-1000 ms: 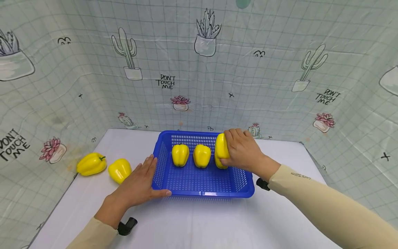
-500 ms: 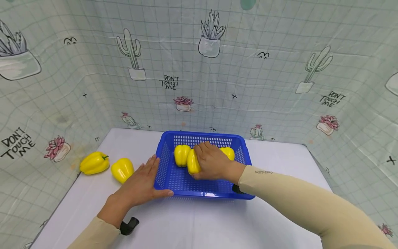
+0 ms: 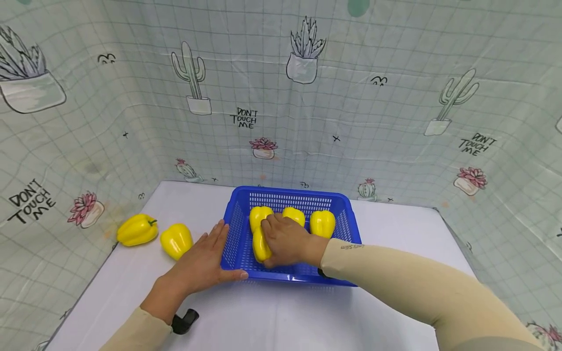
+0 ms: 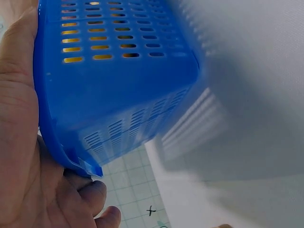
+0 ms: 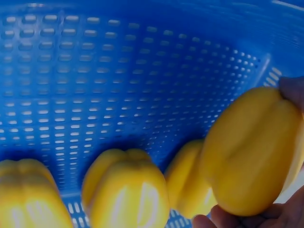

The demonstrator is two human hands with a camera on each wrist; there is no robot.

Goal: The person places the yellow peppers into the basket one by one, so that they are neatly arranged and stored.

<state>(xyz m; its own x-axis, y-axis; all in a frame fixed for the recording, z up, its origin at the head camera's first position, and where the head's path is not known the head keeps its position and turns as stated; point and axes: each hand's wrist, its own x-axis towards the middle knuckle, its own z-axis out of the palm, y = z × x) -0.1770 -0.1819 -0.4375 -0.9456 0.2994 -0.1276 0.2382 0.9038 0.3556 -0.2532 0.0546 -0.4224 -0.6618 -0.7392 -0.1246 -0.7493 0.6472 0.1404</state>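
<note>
Your right hand (image 3: 287, 242) grips a yellow bell pepper (image 3: 261, 245) inside the blue perforated basket (image 3: 290, 278), toward your left, nearer you than three other bell peppers (image 3: 322, 224). Your left hand (image 3: 197, 264), thumb spread, rests on its left rim, near two outside peppers (image 3: 176, 241).

The head view looks forward and down from above the near side of the blue basket (image 3: 290, 277), far enough back to include the patterned cloth (image 3: 272, 97) beyond it. The left wrist view faces the basket's outer walls closely, from outside its near left corner; the right wrist view looks closely inside, sharing the yellow peppers (image 3: 322, 224) with the head view.
</note>
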